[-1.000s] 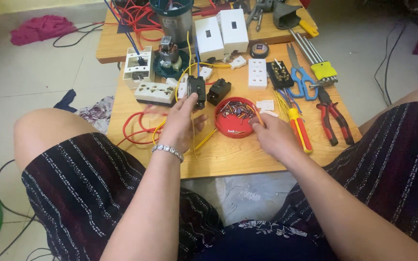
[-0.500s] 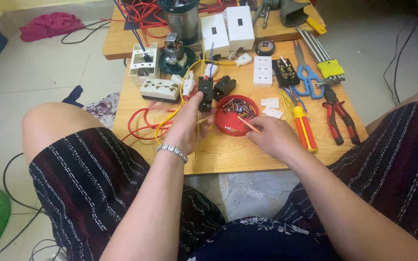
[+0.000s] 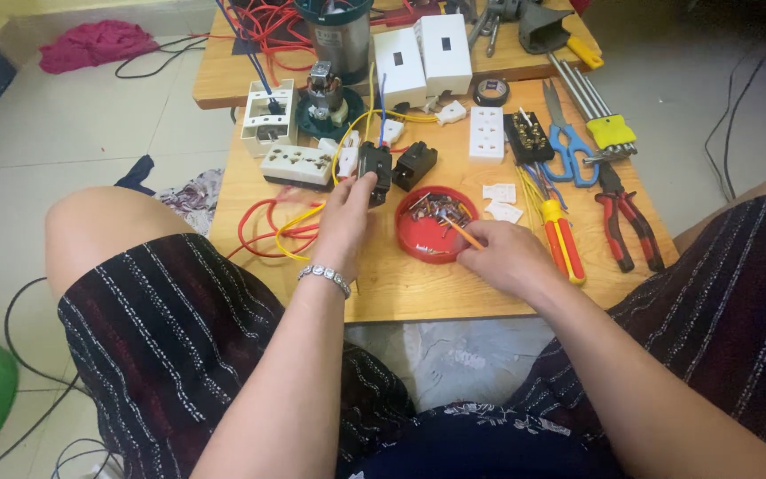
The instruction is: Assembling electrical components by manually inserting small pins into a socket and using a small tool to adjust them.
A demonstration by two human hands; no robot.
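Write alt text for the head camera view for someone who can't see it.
Seated at a low wooden table, a person holds a small black electrical part in the left hand while the right hand pokes a thin orange tool into a red dish of screws. Pliers, scissors and sockets lie around.

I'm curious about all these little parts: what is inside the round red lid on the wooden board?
The red lid holds a heap of small metal screws. The right hand pokes a thin orange tool into it. What lies beneath the heap is covered.

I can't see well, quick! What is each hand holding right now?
Left hand: closed on a small black switch part.
Right hand: closed on a thin orange tool, its tip in the red dish.
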